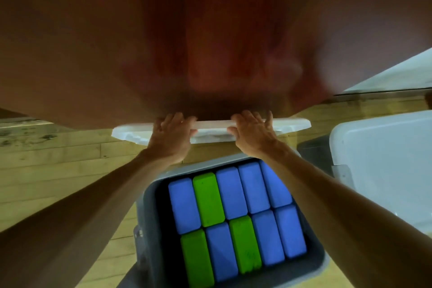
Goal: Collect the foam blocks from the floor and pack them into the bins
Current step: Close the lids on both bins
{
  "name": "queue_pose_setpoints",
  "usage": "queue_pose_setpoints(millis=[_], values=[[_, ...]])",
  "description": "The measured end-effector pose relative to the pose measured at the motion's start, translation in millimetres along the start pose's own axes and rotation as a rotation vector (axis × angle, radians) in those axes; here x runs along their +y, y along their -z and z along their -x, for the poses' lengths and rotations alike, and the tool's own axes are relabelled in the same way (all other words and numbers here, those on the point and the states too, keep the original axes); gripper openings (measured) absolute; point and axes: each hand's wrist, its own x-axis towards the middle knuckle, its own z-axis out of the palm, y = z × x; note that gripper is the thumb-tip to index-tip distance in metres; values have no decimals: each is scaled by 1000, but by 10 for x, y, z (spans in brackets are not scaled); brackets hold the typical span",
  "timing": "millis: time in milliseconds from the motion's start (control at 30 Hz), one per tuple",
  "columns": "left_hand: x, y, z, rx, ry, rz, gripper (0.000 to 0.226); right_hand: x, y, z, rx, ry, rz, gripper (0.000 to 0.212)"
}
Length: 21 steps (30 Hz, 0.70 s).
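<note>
The foam blocks (230,192) are being kept in the grey bin (149,208) at 6 o'clock of the view, packed side by side in two rows of five, blue ones mixed with three green. They are touching one another and the bin walls, with no gap being left for another block in this layer. The blocks are being judged light, soft and a little springy, not fragile and not slippery; a grip across the long sides would be serving best, though in so tight a row a block would be needing to be pried up by an end first.

At 12 o'clock from the bin a white lid (212,134) is being gripped by both hands. The left hand (171,138) is being curled over the lid's far edge, and the right hand (252,133) is being wrapped round it likewise, just beside. The lid is being judged stiff, light plastic.

At 3 o'clock a second bin (383,166), its white lid on, is being left standing on the wooden floor (58,166), near the first. Nothing is being seen between lid and open bin. From 10 to 2 o'clock the view is being filled by a blurred red-brown mass (187,42); what it is cannot be told.
</note>
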Motion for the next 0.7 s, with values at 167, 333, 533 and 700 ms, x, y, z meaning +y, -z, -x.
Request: queue_pose_setpoints(millis=[167, 333, 533, 700], values=[[48, 335, 330, -149, 105, 114, 39, 47, 305, 378, -72, 144, -107, 48], [434, 403, 846, -151, 147, 160, 37, 306, 389, 874, -38, 230, -85, 38], [988, 153, 1611, -128, 203, 168, 41, 730, 196, 1475, -100, 371, -158, 46], [1405, -225, 2191, -31, 271, 195, 41, 984, -69, 1960, -94, 484, -74, 51]])
